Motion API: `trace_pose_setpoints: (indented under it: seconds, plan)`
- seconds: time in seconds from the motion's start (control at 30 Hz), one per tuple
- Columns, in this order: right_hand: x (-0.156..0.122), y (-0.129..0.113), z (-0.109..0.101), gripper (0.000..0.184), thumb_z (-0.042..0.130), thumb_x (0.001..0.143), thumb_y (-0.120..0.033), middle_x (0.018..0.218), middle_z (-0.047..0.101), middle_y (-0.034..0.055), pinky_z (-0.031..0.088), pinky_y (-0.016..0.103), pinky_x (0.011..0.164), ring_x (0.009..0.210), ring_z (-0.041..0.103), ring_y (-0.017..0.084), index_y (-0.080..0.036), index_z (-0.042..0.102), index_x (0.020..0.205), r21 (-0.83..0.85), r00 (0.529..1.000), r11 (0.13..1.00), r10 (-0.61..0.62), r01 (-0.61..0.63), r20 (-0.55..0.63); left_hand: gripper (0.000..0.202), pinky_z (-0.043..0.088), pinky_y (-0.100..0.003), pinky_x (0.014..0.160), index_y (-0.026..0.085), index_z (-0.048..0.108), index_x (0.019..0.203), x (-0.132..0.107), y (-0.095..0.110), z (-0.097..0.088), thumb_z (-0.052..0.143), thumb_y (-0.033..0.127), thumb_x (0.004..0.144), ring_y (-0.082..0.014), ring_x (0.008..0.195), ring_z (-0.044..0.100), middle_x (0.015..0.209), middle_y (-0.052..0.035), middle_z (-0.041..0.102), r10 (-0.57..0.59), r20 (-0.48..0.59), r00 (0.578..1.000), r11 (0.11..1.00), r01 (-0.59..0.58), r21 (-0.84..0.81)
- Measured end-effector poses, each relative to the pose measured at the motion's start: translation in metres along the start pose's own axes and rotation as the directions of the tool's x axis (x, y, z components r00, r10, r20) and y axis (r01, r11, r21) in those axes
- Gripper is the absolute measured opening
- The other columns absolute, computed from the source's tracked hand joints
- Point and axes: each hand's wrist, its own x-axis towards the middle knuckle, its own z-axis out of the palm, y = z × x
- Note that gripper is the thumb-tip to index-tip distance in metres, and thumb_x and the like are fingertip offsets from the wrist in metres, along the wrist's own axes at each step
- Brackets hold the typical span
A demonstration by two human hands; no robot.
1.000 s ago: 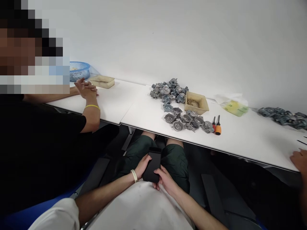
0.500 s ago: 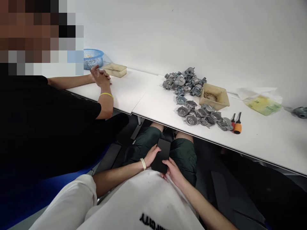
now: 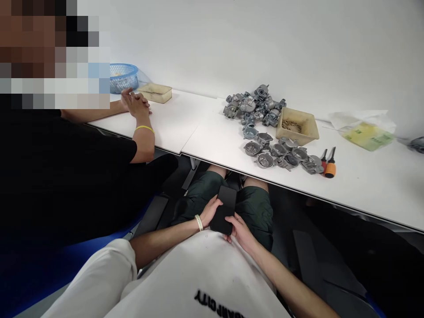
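Note:
A black smartphone [image 3: 224, 210] with a dark screen rests over my lap, held between both hands. My left hand [image 3: 210, 213] grips its left side, thumb on the edge of the screen. Around the lower right corner my right hand [image 3: 240, 230] is closed, its thumb lying on the glass. The fingers behind the phone are mostly hidden. Beyond my knees, on the white table [image 3: 212, 132], lies a pile of metal carburetors [image 3: 253, 106]. Several open carburetor bowls [image 3: 265, 160] sit nearer the table's front edge.
Beside the pile stands a beige bin [image 3: 300, 128] of small brass parts. Screwdrivers, one with an orange handle [image 3: 330, 169], lie right of the bowls. Farther right is a plastic bag [image 3: 367, 134]. At left, a person's clasped hands [image 3: 137, 104] rest near a blue basket [image 3: 124, 79] and a shallow tray [image 3: 155, 92].
The camera view has tilted slightly, so the table and its contents sit a little higher in the picture. Both hands keep the same hold on the smartphone.

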Motion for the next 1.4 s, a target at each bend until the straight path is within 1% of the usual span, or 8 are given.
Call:
trace_pose_setpoints:
  seconds: [0.1, 0.27, 0.5, 0.67, 0.8, 0.97, 1.2, 1.4]
  plan:
    - [-0.0002, -0.0007, 0.0004, 0.029, 0.066, 0.08, -0.037, 0.058, 0.061, -0.0042, 0.034, 0.023, 0.032, 0.04, 0.056, 0.015, -0.021, 0.055, 0.101, -0.004, 1.0, 1.0, 0.001, -0.001, -0.004, 0.032, 0.041, -0.029, 0.087, 0.016, 0.073, 0.087, 0.002, -0.0025, 0.0, 0.046, 0.032, 0.08, -0.0212, 0.096, 0.062, 0.087, 0.003, 0.069, 0.083, 0.186, 0.979, 0.994, -0.067, -0.089]
    - [0.0001, -0.0009, 0.0004, 0.031, 0.067, 0.079, -0.037, 0.056, 0.059, -0.0052, 0.035, 0.023, 0.032, 0.039, 0.056, 0.015, -0.021, 0.056, 0.103, -0.003, 1.0, 1.0, -0.002, 0.002, -0.005, 0.031, 0.041, -0.03, 0.089, 0.017, 0.07, 0.094, 0.0024, -0.0054, -0.0009, 0.047, 0.034, 0.082, -0.0219, 0.099, 0.059, 0.095, 0.0005, 0.07, 0.126, 0.253, 0.959, 0.985, -0.089, -0.151]
    - [0.0013, 0.0001, -0.0004, 0.032, 0.067, 0.08, -0.04, 0.057, 0.06, -0.0047, 0.034, 0.023, 0.032, 0.039, 0.056, 0.015, -0.02, 0.056, 0.104, 0.003, 1.0, 1.0, -0.003, 0.003, 0.005, 0.028, 0.043, -0.03, 0.086, 0.017, 0.069, 0.093, 0.0034, -0.0072, -0.0005, 0.05, 0.031, 0.08, -0.0216, 0.095, 0.06, 0.092, -0.0013, 0.07, 0.109, 0.278, 0.954, 0.985, -0.067, -0.157]
    - [0.0019, 0.0013, -0.0014, 0.032, 0.066, 0.082, -0.039, 0.062, 0.063, -0.0032, 0.036, 0.023, 0.032, 0.04, 0.057, 0.015, -0.021, 0.056, 0.106, 0.002, 1.0, 1.0, 0.004, -0.004, 0.007, 0.035, 0.042, -0.031, 0.091, 0.017, 0.069, 0.101, 0.0031, -0.0066, -0.0001, 0.045, 0.038, 0.085, -0.0232, 0.104, 0.059, 0.101, -0.0021, 0.07, 0.114, 0.28, 0.953, 0.982, -0.065, -0.179]
    - [0.0019, 0.0022, -0.0024, 0.032, 0.066, 0.083, -0.041, 0.061, 0.062, -0.0034, 0.035, 0.023, 0.032, 0.041, 0.057, 0.015, -0.021, 0.057, 0.105, 0.008, 1.0, 1.0, 0.0, 0.0, 0.008, 0.032, 0.043, -0.031, 0.089, 0.017, 0.068, 0.097, 0.0028, -0.0067, -0.0004, 0.049, 0.036, 0.081, -0.0231, 0.098, 0.06, 0.097, -0.0017, 0.07, 0.115, 0.303, 0.946, 0.983, -0.065, -0.171]
    - [0.003, 0.0034, -0.0025, 0.037, 0.067, 0.081, -0.041, 0.063, 0.064, -0.0025, 0.035, 0.024, 0.033, 0.041, 0.057, 0.016, -0.02, 0.057, 0.11, 0.005, 1.0, 1.0, -0.004, 0.004, 0.008, 0.035, 0.043, -0.031, 0.093, 0.018, 0.067, 0.102, 0.0029, -0.0085, -0.0002, 0.047, 0.041, 0.084, -0.0227, 0.103, 0.06, 0.107, -0.0036, 0.069, 0.117, 0.3, 0.947, 0.983, -0.066, -0.173]
    - [0.0019, 0.002, -0.0018, 0.035, 0.066, 0.082, -0.04, 0.063, 0.064, -0.0028, 0.034, 0.024, 0.034, 0.041, 0.057, 0.015, -0.021, 0.057, 0.109, 0.001, 1.0, 1.0, 0.0, 0.0, -0.003, 0.03, 0.045, -0.031, 0.087, 0.019, 0.064, 0.095, 0.0042, -0.0097, 0.0005, 0.048, 0.04, 0.081, -0.0223, 0.094, 0.059, 0.099, -0.0034, 0.069, 0.103, 0.309, 0.946, 0.989, -0.065, -0.132]
    - [-0.0001, -0.0011, 0.0009, 0.034, 0.065, 0.082, -0.041, 0.062, 0.063, -0.003, 0.033, 0.024, 0.033, 0.039, 0.056, 0.015, -0.02, 0.057, 0.107, 0.007, 1.0, 1.0, 0.003, -0.003, -0.014, 0.032, 0.044, -0.031, 0.087, 0.019, 0.065, 0.101, 0.0028, -0.0086, 0.0004, 0.05, 0.038, 0.08, -0.0233, 0.096, 0.059, 0.101, -0.0044, 0.07, 0.107, 0.318, 0.942, 0.988, -0.064, -0.141]
